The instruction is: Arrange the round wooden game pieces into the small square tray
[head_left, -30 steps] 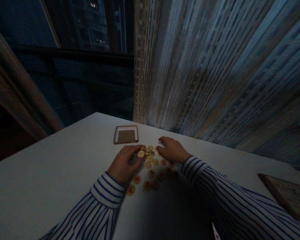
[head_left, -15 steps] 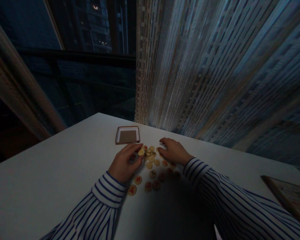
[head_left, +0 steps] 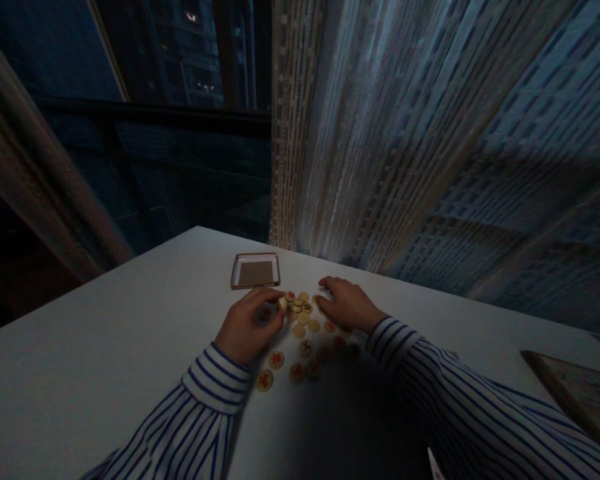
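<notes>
L fingers (head_left: 267, 295) grip rnd pale disc (head_left: 283, 304), R fingers (head_left: 333, 285) spread nr flat rnd pcs (head_left: 303, 319).

Table (head_left: 145, 347): before me. Loose discs (head_left: 303, 319): on the table, between my left hand (head_left: 246, 330) and right hand (head_left: 353, 305), several lying nearer me. Held disc (head_left: 283, 304): in my left hand. Tray (head_left: 256, 273): on the table, beyond my left hand. Panel (head_left: 577, 390): right of my right sleeve (head_left: 460, 383). Curtain (head_left: 360, 133): behind the table, right of the railing (head_left: 170, 117).

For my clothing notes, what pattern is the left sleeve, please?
The left sleeve has blue stripes on white; see head view.
</notes>
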### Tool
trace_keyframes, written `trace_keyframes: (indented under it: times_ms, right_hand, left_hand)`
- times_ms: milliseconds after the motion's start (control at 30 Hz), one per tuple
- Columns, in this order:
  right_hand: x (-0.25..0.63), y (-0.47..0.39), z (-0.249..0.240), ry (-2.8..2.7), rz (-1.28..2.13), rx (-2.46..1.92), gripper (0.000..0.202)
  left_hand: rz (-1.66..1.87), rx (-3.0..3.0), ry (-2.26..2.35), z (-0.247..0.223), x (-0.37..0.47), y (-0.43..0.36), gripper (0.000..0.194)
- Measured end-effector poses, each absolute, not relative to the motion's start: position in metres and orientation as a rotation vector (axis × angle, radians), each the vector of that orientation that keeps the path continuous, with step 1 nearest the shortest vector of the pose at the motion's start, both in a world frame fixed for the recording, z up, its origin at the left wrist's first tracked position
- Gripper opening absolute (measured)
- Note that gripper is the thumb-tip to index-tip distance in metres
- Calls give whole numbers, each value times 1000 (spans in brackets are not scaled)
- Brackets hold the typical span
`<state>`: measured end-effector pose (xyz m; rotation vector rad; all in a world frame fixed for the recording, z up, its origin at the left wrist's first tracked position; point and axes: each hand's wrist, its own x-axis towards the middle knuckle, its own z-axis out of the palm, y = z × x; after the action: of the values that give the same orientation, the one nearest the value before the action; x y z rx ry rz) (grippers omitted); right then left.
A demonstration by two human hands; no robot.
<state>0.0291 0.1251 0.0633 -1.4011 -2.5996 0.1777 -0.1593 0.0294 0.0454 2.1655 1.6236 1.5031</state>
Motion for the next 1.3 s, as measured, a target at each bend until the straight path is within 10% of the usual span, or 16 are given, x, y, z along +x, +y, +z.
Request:
trace_keyframes:
  times_ms: [1300]
  right_hand:
    - [18,98,81,-2451,401,-663,23]
  left_hand:
    - [1402,1085,1096,46,-157,32,41]
